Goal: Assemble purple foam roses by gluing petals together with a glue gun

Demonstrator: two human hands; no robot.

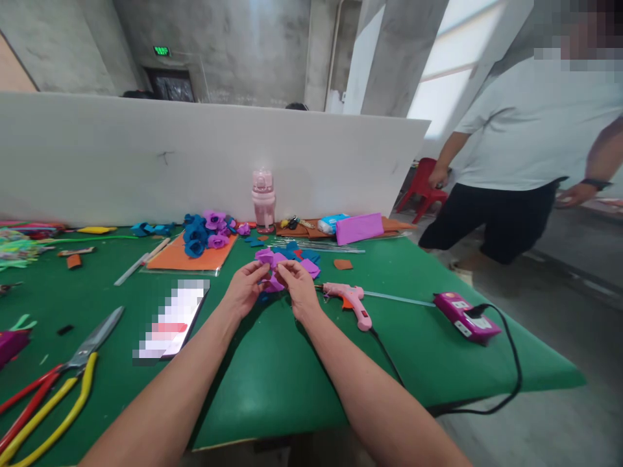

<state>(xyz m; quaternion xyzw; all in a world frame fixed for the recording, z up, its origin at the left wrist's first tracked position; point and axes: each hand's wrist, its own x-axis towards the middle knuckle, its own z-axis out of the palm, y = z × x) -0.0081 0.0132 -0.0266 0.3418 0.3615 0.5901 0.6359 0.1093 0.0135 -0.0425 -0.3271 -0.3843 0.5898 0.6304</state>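
Two bare hands meeting over a green table (272, 383). Left hand (246, 285) and right hand (298, 287) close together, fingertips of both pinched on a small purple felt piece (275, 280) held just above the tabletop, near the table's middle. Exact shape of the piece hard to make out, partly covered by the fingers.

Just behind the hands, loose purple and blue felt scraps (304, 261). To the right, a pink glue gun (351, 299) lying flat, black cord trailing off the table edge. Further right, a purple power strip (466, 316) with small white labels, print too small to read. To the left, a phone (174, 318) with its screen blurred out, nothing readable. Far left, scissors (92, 344) and yellow and red handled pliers (46, 402), cut off by the frame edge.

Toward the back, blue and purple felt flowers (207, 233) on an orange sheet (187, 257), a pink bottle (263, 200) standing against a white board (146, 155), a purple block (359, 228) beside it. Green exit sign (161, 50) on the far wall, lettering illegible. At right, another person in a white shirt (535, 123), face blurred, beside a red chair (422, 185).
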